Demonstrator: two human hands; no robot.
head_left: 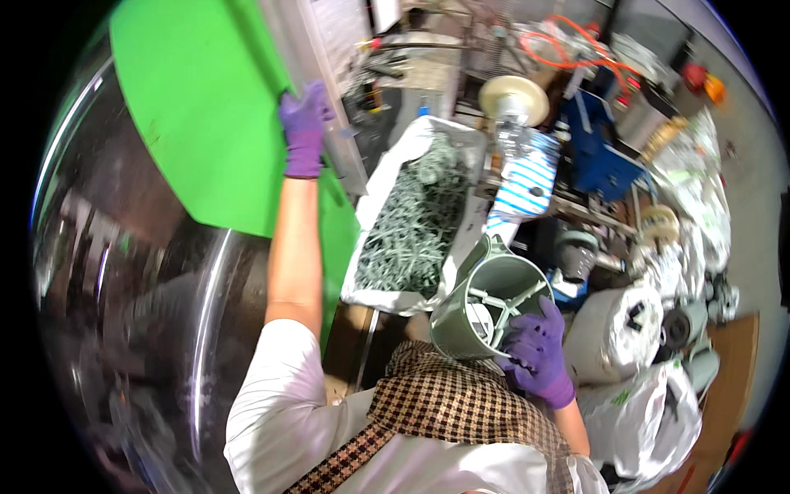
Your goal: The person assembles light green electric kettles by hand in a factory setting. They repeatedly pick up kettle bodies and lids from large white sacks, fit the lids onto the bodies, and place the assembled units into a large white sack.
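My left hand, in a purple glove, reaches far forward and is closed at the edge of a large green panel, beside a grey metal rail. What its fingertips grip is partly hidden. My right hand, also in a purple glove, holds the rim of a grey-green plastic cylinder close to my body. The cylinder's open end faces up, showing spokes and a round hub inside. Just beyond it, a white-lined box is filled with many small grey-green plastic pieces.
A curved, shiny transparent cover bulges at the left. A cream spool, a blue metal part and an orange hose crowd the far right. A wrapped white roll and white plastic bags are on my right.
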